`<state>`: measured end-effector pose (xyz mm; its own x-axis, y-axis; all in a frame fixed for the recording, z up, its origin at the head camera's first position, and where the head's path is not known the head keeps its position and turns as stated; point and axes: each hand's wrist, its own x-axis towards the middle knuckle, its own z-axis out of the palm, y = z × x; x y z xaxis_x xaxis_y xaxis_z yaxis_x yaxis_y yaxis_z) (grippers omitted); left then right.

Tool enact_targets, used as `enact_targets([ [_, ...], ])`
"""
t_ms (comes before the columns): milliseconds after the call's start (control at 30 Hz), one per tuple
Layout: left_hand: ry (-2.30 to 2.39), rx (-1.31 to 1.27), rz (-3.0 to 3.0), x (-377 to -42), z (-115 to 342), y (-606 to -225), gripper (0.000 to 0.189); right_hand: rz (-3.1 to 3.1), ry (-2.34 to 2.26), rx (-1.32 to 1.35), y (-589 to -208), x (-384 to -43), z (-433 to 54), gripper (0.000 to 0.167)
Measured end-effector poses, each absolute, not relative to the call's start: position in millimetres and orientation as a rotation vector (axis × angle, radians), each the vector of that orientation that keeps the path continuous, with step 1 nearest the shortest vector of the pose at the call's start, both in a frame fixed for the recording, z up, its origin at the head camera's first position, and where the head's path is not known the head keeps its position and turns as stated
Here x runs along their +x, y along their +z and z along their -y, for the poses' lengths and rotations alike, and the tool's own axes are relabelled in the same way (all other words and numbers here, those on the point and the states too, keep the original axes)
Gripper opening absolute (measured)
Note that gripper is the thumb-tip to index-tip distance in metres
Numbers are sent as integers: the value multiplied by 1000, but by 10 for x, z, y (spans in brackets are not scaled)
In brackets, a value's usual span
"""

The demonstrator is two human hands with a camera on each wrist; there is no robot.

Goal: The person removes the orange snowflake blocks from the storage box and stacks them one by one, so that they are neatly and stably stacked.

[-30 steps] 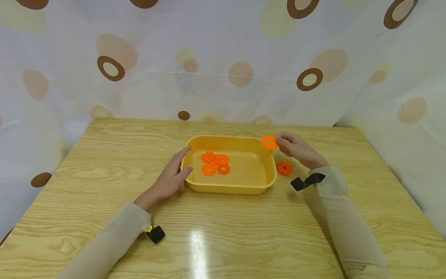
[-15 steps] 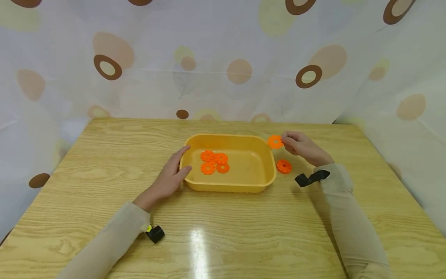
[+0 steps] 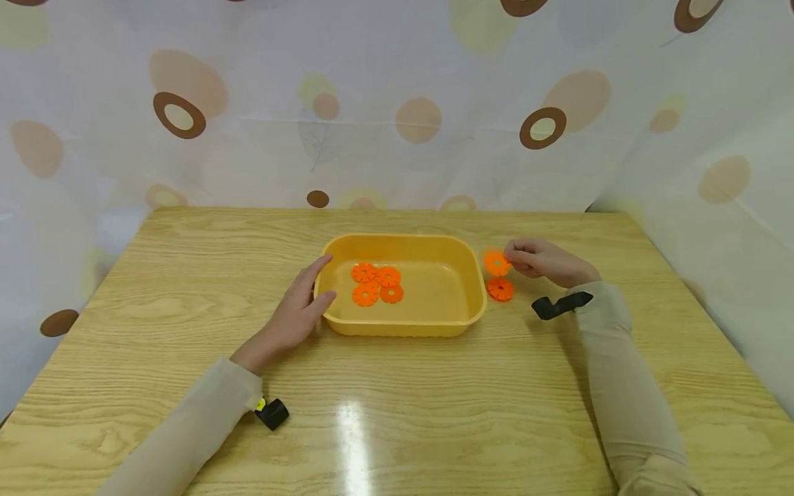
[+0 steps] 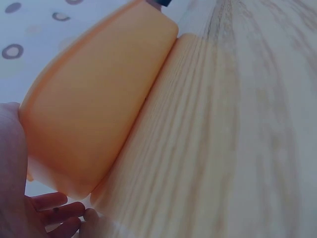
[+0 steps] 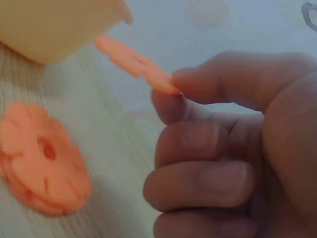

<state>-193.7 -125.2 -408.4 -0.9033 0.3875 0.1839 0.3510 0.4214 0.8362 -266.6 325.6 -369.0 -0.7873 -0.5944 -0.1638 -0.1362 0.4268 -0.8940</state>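
Observation:
A yellow plastic tray (image 3: 428,324) stands on the wooden table with several orange notched plastic discs (image 3: 365,295) lying flat inside its left half. My left hand (image 3: 294,313) grips the tray's left end, thumb and index finger over the rim. In the left wrist view more fingers (image 4: 59,213) curl against the outer wall. My right hand (image 3: 546,260) pinches one orange notched disc (image 3: 497,263) between thumb and index finger, its other fingers curled. Just below that disc, a small stack of orange discs (image 5: 44,158) lies on the table beside the tray's right end.
The wooden table (image 3: 434,413) reaches back to a white patterned cloth (image 3: 372,158) behind it. More cloth hangs on both sides. A black wrist camera (image 3: 273,413) sits at the left cuff and another camera (image 3: 552,306) at the right cuff.
My right hand has moved right and then nearer with the disc, from over the tray's back right corner to just behind the stack. My left hand stays at the tray.

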Motion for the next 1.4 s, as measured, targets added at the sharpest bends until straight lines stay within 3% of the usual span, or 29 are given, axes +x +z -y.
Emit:
enact_targets([
  [400,1518,697,-2633,-1945,1238,-4059,59,-2195,-1197,-500,-3817,-2740,-3427,25],
  [1400,1504,673,-2640,-1945,1242,-4088,59,-2328,-1173,-401,-3865,-2676,-3404,29],
])
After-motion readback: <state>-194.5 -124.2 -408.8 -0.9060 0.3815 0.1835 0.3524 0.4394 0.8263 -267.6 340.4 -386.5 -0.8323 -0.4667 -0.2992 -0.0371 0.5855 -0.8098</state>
